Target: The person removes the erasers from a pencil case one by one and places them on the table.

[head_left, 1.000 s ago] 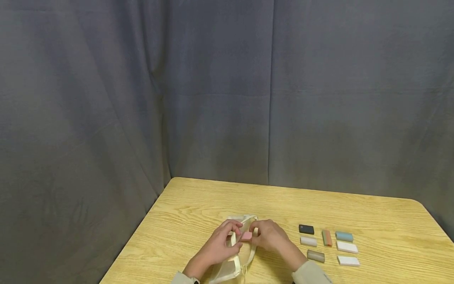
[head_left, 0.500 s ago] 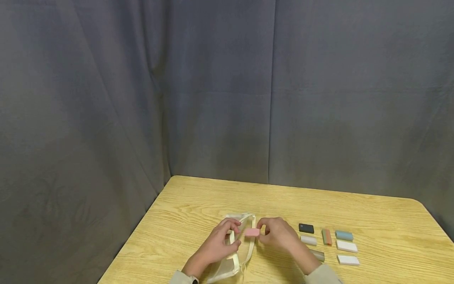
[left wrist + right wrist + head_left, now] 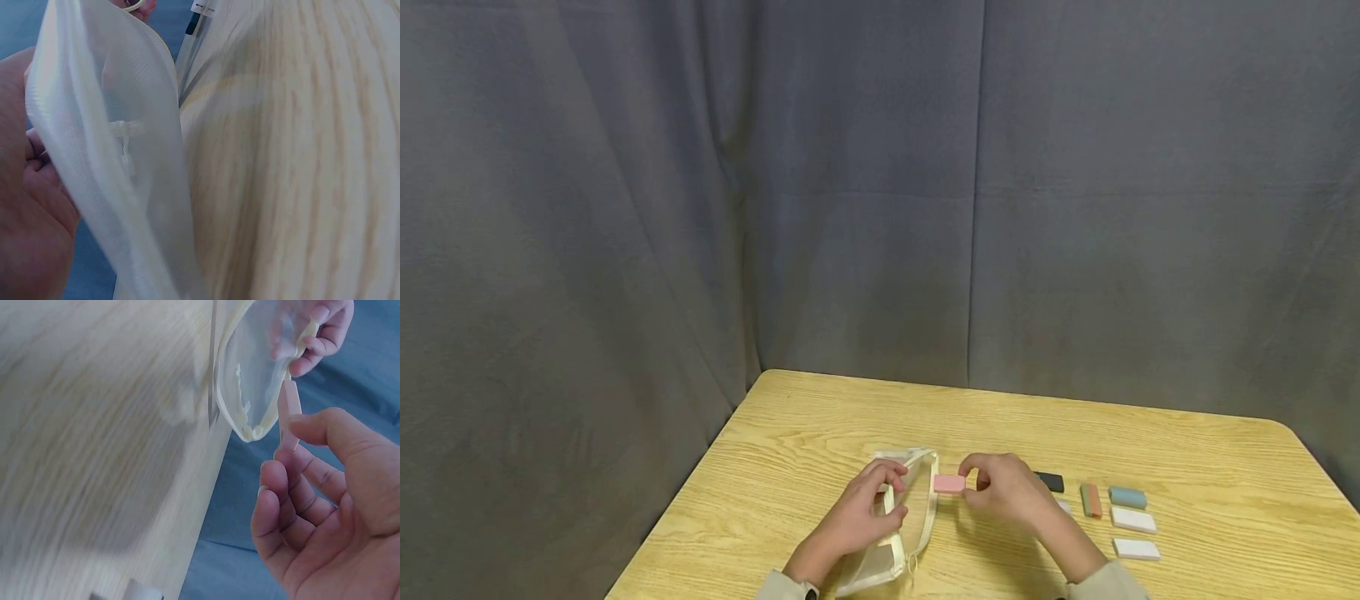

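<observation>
In the head view a see-through mesh zip pouch (image 3: 886, 565) with cream edging stands with its mouth spread apart. My left hand (image 3: 867, 515) grips its near-side rim between fingers and thumb; the right wrist view shows those fingers curled over the edging. In the left wrist view the mesh pouch (image 3: 150, 162) hides most of those fingertips. My right hand (image 3: 1009, 493) pinches a pink eraser (image 3: 949, 484) by one end, just right of the pouch mouth. Thumb and fingertips hold the eraser (image 3: 290, 412) above the table in the right wrist view.
Right of my right hand lie a black block (image 3: 1051, 482), a green-and-orange block (image 3: 1091, 501), a blue block (image 3: 1127, 497) and two white blocks (image 3: 1133, 521). My right hand and forearm partly cover others. Grey curtains (image 3: 865, 208) stand behind the wooden table (image 3: 820, 417).
My right hand has drawn the pink eraser rightward, from inside the pouch mouth to just outside its rim. My left hand stays at the pouch with little movement.
</observation>
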A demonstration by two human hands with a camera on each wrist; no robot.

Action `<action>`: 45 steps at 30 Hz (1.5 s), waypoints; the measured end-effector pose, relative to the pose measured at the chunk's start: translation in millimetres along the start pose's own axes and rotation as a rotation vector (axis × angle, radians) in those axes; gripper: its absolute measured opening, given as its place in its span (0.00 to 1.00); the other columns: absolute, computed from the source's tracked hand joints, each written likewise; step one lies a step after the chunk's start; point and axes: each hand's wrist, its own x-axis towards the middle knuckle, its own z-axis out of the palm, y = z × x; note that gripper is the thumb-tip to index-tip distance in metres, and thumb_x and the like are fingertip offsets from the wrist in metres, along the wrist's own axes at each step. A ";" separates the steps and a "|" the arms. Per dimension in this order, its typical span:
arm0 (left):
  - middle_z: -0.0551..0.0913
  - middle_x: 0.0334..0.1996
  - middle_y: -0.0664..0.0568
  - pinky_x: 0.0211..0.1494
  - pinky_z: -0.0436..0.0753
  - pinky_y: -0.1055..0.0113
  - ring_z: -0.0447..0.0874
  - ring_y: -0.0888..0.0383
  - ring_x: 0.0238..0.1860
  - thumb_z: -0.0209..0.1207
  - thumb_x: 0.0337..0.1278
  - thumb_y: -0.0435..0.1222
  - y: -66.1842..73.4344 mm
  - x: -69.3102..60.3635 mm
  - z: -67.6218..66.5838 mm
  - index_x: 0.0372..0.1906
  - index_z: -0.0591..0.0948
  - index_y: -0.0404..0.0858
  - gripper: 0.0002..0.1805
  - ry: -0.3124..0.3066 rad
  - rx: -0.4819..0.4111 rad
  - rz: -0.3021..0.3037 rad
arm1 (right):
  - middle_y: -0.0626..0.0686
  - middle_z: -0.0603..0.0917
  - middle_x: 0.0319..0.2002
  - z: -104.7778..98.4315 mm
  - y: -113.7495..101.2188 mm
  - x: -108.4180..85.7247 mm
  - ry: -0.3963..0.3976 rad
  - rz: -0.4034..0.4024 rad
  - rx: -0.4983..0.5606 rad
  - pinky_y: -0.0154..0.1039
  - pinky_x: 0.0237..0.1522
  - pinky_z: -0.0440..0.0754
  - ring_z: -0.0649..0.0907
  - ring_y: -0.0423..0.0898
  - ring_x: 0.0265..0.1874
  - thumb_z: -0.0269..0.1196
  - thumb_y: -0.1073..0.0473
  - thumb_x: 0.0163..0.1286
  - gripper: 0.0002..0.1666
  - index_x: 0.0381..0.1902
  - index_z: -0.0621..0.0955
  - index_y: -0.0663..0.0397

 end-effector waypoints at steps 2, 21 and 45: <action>0.75 0.63 0.48 0.63 0.80 0.59 0.74 0.48 0.64 0.64 0.59 0.33 0.1 -0.1 0.0 0.44 0.73 0.43 0.12 -0.004 -0.003 -0.004 | 0.41 0.74 0.18 -3.3 2.1 -1.3 -0.007 0.000 0.003 0.29 0.17 0.61 0.65 0.34 0.15 0.70 0.61 0.61 0.09 0.40 0.84 0.48; 0.74 0.64 0.51 0.64 0.80 0.57 0.73 0.50 0.65 0.63 0.61 0.35 1.5 -0.7 0.3 0.44 0.73 0.43 0.12 -0.022 0.002 -0.019 | 0.41 0.73 0.18 -18.9 26.4 -8.7 0.005 0.053 0.012 0.28 0.18 0.59 0.63 0.34 0.14 0.69 0.61 0.62 0.10 0.43 0.85 0.50; 0.74 0.63 0.52 0.63 0.81 0.58 0.74 0.49 0.64 0.64 0.59 0.34 1.8 0.7 0.7 0.44 0.73 0.44 0.12 0.000 0.019 0.000 | 0.48 0.77 0.24 -19.6 67.0 -1.1 0.013 0.246 -0.009 0.34 0.20 0.65 0.69 0.41 0.17 0.67 0.62 0.63 0.12 0.45 0.86 0.50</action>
